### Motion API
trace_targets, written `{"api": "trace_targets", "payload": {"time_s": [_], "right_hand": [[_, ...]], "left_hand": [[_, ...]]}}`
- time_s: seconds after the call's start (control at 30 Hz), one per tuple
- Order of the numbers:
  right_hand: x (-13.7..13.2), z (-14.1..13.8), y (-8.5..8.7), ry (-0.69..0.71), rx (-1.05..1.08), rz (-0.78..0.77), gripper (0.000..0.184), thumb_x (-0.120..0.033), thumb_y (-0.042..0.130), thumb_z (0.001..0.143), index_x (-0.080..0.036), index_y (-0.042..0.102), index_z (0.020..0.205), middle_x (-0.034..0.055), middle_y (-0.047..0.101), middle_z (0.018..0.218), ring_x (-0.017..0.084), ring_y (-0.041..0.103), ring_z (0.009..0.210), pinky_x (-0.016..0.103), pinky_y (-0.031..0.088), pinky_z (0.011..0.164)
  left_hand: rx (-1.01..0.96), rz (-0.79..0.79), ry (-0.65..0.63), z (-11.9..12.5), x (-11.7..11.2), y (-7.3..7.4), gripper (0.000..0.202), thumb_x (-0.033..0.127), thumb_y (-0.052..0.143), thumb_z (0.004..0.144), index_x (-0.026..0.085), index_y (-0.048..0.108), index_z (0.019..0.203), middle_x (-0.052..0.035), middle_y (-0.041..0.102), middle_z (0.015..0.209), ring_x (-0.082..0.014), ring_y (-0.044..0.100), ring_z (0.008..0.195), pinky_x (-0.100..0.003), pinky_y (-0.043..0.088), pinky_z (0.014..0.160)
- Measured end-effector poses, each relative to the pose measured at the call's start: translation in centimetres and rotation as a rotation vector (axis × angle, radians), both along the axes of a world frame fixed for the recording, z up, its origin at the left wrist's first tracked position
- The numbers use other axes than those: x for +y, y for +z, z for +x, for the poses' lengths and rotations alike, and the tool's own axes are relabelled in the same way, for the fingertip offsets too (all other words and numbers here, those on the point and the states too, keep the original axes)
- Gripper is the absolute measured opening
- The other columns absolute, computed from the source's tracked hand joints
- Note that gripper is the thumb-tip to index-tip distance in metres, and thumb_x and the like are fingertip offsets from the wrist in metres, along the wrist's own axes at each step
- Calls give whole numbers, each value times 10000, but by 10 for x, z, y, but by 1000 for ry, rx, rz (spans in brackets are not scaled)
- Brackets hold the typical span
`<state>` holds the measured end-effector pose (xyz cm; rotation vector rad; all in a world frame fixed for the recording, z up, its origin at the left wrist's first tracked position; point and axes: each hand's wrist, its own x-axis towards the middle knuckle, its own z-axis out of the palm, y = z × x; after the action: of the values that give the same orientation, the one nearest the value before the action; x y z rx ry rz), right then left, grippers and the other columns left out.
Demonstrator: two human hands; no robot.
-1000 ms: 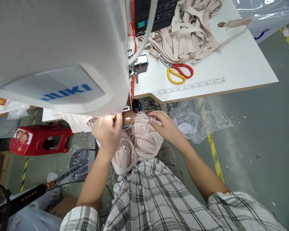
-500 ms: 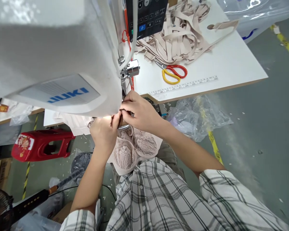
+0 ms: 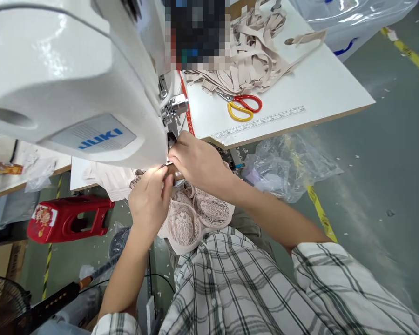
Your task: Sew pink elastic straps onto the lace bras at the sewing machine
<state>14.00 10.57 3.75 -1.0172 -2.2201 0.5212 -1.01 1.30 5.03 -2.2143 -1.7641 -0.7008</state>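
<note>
A beige lace bra (image 3: 182, 225) hangs from the sewing machine (image 3: 125, 151) down over my lap, its cups facing up. My left hand (image 3: 148, 195) is closed at the left of the stitching area, thumb and forefinger pinching the bra's edge. Close beside it, my right hand (image 3: 197, 160) is closed too, its fingertips pressed together on the same edge just below the metal presser parts (image 3: 174, 109). The machine head and my fingers hide the needle point and most of the gripped fabric.
Red-and-yellow scissors (image 3: 242, 107), a clear ruler (image 3: 261, 122) and a heap of beige straps (image 3: 247, 70) lie on the white table (image 3: 331, 88). A red stool (image 3: 71, 218) and a fan (image 3: 7, 302) stand left. Plastic bags (image 3: 282, 170) lie on the floor at right.
The view has shifted, showing more of the machine's top. My left fingers have changed their pinch, with the thumb lower and apart from the right fingertips. My right fingers have drawn closer together.
</note>
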Motion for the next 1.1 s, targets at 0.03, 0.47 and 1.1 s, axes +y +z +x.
{"api": "trace_targets", "payload": {"time_s": [0.03,0.47,1.1], "right_hand": [[-1,3,-2,-19,13,9,254,-173,418,988,-168,593,804,87,512,902,189,523,792,319,420,694],[1,40,-47,-162,503,-376,170,-306,519,971,-191,623,900,26,526,870,165,514,805,306,428,757],[-12,40,-56,-66,629,-496,147,-220,523,944,-175,638,863,28,506,899,150,513,825,303,391,812]], "left_hand": [[-50,20,-27,-2,-4,-1,231,238,598,935,201,646,1158,-97,720,1176,-202,695,956,-301,510,800],[-581,211,413,39,34,-19,342,367,709,829,159,595,1075,-27,572,954,-162,565,875,-309,499,812],[-860,405,424,54,55,-42,153,290,451,896,220,392,773,49,383,732,-111,498,720,-263,478,736]]}}
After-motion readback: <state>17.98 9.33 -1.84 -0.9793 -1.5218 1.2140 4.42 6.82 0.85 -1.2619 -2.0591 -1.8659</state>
